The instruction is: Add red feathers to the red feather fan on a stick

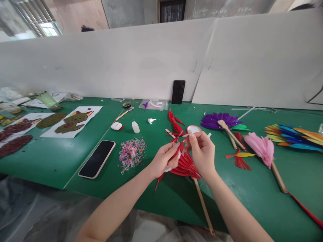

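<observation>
My left hand (165,158) is closed around a narrow red strip (158,183), whose tapered end hangs out below the fingers. Beside it, my right hand (203,149) pinches the upper part of the red material between thumb and fingers; the fingertips partly hide it. Under both hands lies a red feather fan (186,165) with a wooden handle (203,205) pointing toward me. Just beyond the hands are a bundle of red feathers (174,121) and a round white roll (194,128), partly covered by my right hand.
On the left lie a phone (97,159), a pile of coloured flakes (132,153), a small white bottle (135,127) and paper with leaf-like shapes (75,122). To the right are purple (219,120) and pink (261,146) feather fans. Another phone (178,91) leans on the white partition (113,64).
</observation>
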Available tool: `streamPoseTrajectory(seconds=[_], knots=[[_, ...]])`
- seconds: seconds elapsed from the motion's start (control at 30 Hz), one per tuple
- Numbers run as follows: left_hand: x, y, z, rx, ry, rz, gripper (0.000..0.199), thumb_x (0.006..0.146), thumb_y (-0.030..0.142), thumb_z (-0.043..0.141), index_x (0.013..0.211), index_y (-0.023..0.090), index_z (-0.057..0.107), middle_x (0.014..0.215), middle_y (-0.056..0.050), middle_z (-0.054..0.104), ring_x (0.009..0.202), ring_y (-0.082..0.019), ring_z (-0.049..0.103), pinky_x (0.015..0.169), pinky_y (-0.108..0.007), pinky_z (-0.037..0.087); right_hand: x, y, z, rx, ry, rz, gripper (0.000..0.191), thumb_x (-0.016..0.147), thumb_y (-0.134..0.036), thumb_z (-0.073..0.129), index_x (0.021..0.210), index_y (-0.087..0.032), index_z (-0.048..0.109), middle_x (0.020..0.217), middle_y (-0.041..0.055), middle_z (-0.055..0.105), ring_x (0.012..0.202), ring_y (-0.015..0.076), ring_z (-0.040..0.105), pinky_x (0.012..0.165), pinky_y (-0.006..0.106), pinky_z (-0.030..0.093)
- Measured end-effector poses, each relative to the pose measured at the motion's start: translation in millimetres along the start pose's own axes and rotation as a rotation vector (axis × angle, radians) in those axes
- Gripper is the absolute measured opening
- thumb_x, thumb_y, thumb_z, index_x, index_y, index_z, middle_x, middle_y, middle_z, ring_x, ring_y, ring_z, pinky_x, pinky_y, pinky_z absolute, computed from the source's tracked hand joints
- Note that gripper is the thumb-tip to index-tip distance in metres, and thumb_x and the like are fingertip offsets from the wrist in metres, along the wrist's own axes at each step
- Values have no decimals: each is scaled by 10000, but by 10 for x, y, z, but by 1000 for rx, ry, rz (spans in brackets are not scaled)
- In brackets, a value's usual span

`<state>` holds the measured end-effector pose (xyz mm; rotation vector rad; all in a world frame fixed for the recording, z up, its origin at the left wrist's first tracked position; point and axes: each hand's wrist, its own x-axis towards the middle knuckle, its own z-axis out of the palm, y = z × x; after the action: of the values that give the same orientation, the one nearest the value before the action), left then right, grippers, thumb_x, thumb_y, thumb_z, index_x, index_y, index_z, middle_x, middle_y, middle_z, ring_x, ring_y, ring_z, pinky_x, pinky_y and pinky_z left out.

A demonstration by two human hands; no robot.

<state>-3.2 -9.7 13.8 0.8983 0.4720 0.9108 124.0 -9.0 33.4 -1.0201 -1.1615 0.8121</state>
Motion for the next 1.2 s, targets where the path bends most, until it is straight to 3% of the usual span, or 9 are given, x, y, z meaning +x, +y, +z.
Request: streamPoseTrajectory(seconds=[0.17,0.43,0.57,0.87,1.2], knots=[[9,40,17,-76,-20,-44,262,864,349,516,690,162,455,340,106,333,243,-33,238,306,-166,185,6,8,-24,-79,-4,-22,225,850,-381,550,730,-191,537,543,-42,544,392,85,508,392,220,422],[0,-17,-10,43,-29,-84,265,872,385,492,733,163,454,364,108,358,250,-35,263,317,-177,195,0,124,-43,-430,11,-252,171,911,-309,445,767,-217,431,452,-69,481,367,98,482,414,216,375],[-2,-25,0,14,-47,-90,267,874,381,491,719,167,446,358,107,357,249,-39,261,309,-175,196,-6,141,-43,-478,15,-287,158,926,-301,403,794,-218,426,458,-66,484,370,103,476,426,223,373],[-2,31,1,-217,-106,-134,295,890,327,473,649,158,455,296,114,246,232,-38,186,310,-168,165,-16,93,-27,-359,-51,-248,182,946,-302,357,788,-223,399,467,-64,477,388,103,466,456,238,386],[-21,85,-2,-300,-179,-174,308,923,273,398,646,149,451,294,113,232,227,-35,166,331,-162,194,3,-35,43,128,-157,94,324,919,-404,432,664,-220,355,441,-99,347,352,69,399,400,210,338]])
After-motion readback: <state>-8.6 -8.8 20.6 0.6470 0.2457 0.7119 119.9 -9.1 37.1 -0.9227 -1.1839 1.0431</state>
